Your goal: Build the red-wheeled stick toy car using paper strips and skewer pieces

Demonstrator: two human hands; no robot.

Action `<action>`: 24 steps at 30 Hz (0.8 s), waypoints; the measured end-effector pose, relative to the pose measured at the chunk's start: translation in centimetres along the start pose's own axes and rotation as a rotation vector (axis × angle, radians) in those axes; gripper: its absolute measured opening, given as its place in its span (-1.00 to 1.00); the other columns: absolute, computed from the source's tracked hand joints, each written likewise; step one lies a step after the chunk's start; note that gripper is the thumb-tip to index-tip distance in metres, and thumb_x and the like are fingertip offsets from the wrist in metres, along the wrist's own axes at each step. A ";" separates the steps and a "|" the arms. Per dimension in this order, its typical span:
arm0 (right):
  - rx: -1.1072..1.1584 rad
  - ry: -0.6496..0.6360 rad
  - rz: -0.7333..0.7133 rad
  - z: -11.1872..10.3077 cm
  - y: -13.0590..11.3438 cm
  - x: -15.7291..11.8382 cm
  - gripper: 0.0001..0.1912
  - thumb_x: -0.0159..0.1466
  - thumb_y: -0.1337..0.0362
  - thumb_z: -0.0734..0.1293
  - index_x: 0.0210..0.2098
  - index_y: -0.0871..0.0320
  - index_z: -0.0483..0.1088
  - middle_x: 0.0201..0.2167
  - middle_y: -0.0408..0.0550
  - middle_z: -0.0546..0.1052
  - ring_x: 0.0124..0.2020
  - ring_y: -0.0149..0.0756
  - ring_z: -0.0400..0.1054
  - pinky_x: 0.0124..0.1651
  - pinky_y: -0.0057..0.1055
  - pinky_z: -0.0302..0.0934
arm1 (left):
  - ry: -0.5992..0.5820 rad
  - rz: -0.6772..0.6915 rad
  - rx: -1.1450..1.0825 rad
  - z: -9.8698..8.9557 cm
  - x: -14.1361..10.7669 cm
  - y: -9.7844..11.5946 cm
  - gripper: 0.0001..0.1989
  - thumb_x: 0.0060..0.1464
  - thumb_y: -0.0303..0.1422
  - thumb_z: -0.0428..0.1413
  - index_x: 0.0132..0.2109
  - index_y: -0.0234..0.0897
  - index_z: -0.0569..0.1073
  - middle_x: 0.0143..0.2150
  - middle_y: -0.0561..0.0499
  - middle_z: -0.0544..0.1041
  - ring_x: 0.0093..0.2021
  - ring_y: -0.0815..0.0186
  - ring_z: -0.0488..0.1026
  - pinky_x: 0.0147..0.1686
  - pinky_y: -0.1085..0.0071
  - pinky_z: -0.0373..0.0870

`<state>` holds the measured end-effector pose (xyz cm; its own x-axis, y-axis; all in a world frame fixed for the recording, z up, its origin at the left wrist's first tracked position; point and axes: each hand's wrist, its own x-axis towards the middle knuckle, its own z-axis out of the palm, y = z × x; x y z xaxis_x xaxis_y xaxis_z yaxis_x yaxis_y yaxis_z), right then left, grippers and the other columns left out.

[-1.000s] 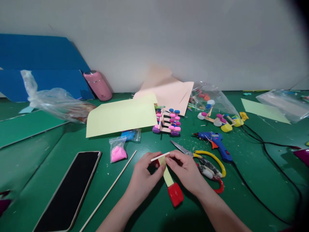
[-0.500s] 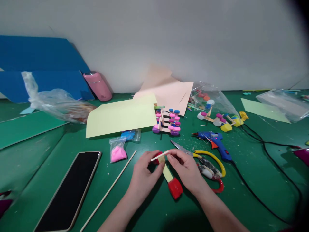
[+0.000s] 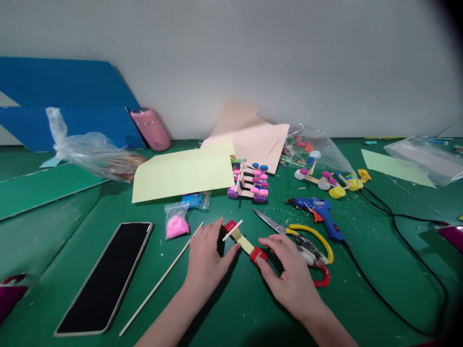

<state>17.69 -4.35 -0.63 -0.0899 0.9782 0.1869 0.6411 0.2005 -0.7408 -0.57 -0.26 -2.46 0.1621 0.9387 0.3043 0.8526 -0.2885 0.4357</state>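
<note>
A small craft piece [image 3: 243, 240] lies on the green table [image 3: 72, 231]: a pale yellow stick with a red cap at each end and a thin white stick across its far end. My left hand [image 3: 207, 258] rests on the table and touches the piece at its far red cap with thumb and fingertips. My right hand [image 3: 287, 274] lies flat to the right, its fingertips against the near red cap [image 3: 258, 254].
A phone [image 3: 104, 274] and a long wooden skewer [image 3: 162, 282] lie to the left. Scissors [image 3: 300, 238], a blue glue gun [image 3: 320, 214] with black cable, bags of coloured caps, paper sheets, a pink bottle [image 3: 151, 128] and finished cap-and-stick models [image 3: 251, 182] lie behind.
Both hands lowered the red-capped stick piece from the air onto the table. The right hand slid from the white stick down to the near red cap.
</note>
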 end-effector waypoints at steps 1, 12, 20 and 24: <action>-0.048 -0.011 -0.021 0.1 0.1 -0.2 -0.70 0.15 0.27 0.25 -0.10 0.12 0.30 -0.15 0.02 0.32 -0.13 -0.19 0.23 -0.10 -0.26 0.19 | 0.011 0.006 0.016 -0.2 -0.3 -0.1 -0.47 -0.06 -0.20 0.10 0.03 -0.41 0.27 -0.12 -0.21 0.44 -0.09 0.06 0.33 -0.10 0.12 0.26; -0.191 0.029 -0.149 1.0 0.8 -0.5 -0.65 0.12 0.27 0.28 -0.08 0.15 0.29 -0.16 0.05 0.32 -0.13 -0.15 0.24 -0.12 -0.20 0.23 | 0.133 0.047 0.295 -4.6 -3.8 -3.8 -0.70 0.01 -0.29 0.04 -0.12 -0.36 0.36 -0.19 -0.17 0.42 -0.18 0.13 0.34 -0.23 0.22 0.29; -0.072 0.290 -0.300 0.3 0.8 -0.8 -0.75 0.12 0.40 0.27 -0.18 0.17 0.31 -0.29 0.02 0.37 -0.25 -0.21 0.29 -0.21 -0.22 0.24 | 0.058 0.000 0.564 -4.2 -4.3 -3.9 -0.78 0.06 -0.31 -0.03 -0.24 -0.32 0.44 -0.31 -0.11 0.48 -0.26 0.14 0.37 -0.35 0.27 0.19; -0.058 0.451 -0.320 -0.2 1.1 -0.6 -0.78 0.12 0.43 0.26 -0.22 0.14 0.32 -0.35 -0.01 0.40 -0.31 -0.23 0.30 -0.31 -0.26 0.24 | 0.091 -0.034 0.609 -3.9 -4.2 -3.9 -0.79 0.07 -0.32 -0.06 -0.33 -0.27 0.45 -0.39 -0.06 0.47 -0.32 0.18 0.36 -0.36 0.29 0.14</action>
<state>18.61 -4.75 -1.41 0.0402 0.7469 0.6637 0.6776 0.4678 -0.5675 -6.48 -3.83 -2.11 0.1093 0.9177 0.3819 0.9915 -0.0733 -0.1077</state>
